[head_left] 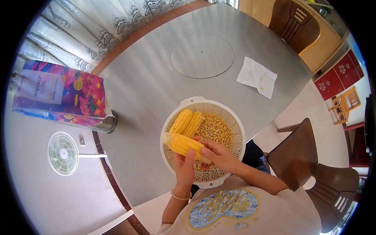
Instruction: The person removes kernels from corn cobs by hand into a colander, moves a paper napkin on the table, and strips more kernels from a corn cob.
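Observation:
An ear of corn (181,144) lies across my left hand (185,162), whose fingers wrap round it from below with the thumb on top. My right hand (218,154) is closed at the ear's right end, its thumb pressed against the kernels there. Some rows at that end look stripped. Just beneath both hands is a white colander (169,118), its rim nearest my body. Loose corn kernels (217,131) cover its bottom. Two more whole ears of corn (183,120) rest inside at the upper left. My hands hide part of the colander's lower middle.
A grey table (145,94) extends ahead, with a crumpled white tissue (257,76) to the right. A colourful tissue pack (62,94) stands at the left, by a mesh basket (112,121). Brown chairs (295,150) are at the right, and a fan (63,153) at the left.

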The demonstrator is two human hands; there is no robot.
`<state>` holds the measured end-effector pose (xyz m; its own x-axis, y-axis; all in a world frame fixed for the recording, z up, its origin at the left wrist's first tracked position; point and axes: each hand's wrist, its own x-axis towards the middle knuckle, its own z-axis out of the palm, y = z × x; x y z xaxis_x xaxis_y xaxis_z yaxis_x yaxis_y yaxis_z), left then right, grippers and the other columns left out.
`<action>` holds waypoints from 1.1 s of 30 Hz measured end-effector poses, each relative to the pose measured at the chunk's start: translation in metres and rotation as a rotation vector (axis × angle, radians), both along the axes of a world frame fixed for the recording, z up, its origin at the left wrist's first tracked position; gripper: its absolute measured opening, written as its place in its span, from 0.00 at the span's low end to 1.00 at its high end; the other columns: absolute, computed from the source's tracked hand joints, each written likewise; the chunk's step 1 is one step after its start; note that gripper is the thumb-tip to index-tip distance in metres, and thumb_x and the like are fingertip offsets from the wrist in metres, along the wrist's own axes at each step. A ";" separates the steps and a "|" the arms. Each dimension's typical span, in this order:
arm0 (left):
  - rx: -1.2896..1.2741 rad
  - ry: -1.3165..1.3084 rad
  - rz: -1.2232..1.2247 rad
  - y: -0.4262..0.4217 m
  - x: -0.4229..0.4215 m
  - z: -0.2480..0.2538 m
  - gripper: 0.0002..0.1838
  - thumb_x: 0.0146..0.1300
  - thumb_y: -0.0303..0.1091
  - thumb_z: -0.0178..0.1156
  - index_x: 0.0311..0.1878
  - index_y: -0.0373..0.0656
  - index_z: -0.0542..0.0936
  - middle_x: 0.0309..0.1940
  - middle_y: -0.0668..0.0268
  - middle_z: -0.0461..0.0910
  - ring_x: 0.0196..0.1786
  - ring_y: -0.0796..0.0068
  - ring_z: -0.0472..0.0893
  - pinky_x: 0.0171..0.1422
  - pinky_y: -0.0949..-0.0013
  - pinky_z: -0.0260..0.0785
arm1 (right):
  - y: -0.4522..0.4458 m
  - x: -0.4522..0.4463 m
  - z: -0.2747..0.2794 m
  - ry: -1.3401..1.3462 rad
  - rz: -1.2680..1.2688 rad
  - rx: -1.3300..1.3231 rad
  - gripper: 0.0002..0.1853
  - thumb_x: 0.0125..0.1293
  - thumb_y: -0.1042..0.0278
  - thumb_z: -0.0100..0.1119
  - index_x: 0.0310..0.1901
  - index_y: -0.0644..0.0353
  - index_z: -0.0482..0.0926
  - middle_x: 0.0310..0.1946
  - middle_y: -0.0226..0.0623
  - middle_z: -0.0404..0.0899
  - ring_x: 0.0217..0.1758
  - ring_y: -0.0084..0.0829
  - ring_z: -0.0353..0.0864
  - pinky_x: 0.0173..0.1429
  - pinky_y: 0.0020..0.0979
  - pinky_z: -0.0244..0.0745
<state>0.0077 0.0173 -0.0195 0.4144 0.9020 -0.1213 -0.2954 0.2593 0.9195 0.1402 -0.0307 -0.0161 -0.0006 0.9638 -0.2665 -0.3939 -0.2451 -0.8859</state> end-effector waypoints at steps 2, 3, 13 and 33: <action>0.074 0.106 0.002 -0.001 0.001 0.005 0.26 0.65 0.48 0.52 0.57 0.38 0.66 0.54 0.60 0.73 0.54 0.71 0.73 0.60 0.66 0.64 | 0.000 0.001 0.003 0.170 0.060 -0.082 0.24 0.67 0.57 0.53 0.59 0.62 0.66 0.38 0.30 0.73 0.36 0.17 0.74 0.33 0.18 0.71; 0.095 0.087 0.005 -0.001 0.002 0.005 0.26 0.64 0.47 0.54 0.57 0.38 0.66 0.54 0.60 0.72 0.54 0.71 0.73 0.60 0.66 0.64 | 0.000 0.002 0.002 0.131 0.039 -0.119 0.24 0.66 0.58 0.55 0.59 0.62 0.67 0.38 0.31 0.73 0.35 0.18 0.74 0.32 0.18 0.71; 0.023 0.127 -0.006 -0.012 -0.017 0.016 0.28 0.55 0.39 0.66 0.56 0.34 0.70 0.50 0.60 0.75 0.51 0.71 0.76 0.51 0.71 0.71 | -0.007 0.013 0.011 0.072 -0.279 0.149 0.25 0.61 0.63 0.62 0.57 0.60 0.65 0.44 0.33 0.72 0.44 0.20 0.75 0.40 0.22 0.76; 0.181 0.466 0.003 -0.027 -0.033 0.019 0.27 0.48 0.30 0.71 0.51 0.36 0.71 0.46 0.59 0.77 0.47 0.72 0.78 0.50 0.71 0.72 | -0.004 0.007 0.002 -0.129 -0.089 -0.014 0.24 0.63 0.61 0.60 0.56 0.62 0.65 0.41 0.31 0.72 0.43 0.20 0.73 0.46 0.23 0.72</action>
<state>-0.0258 -0.0092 -0.0006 0.3505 0.9269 -0.1340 0.1570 0.0829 0.9841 0.1475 -0.0343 -0.0141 0.1195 0.9549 -0.2720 -0.2976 -0.2269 -0.9273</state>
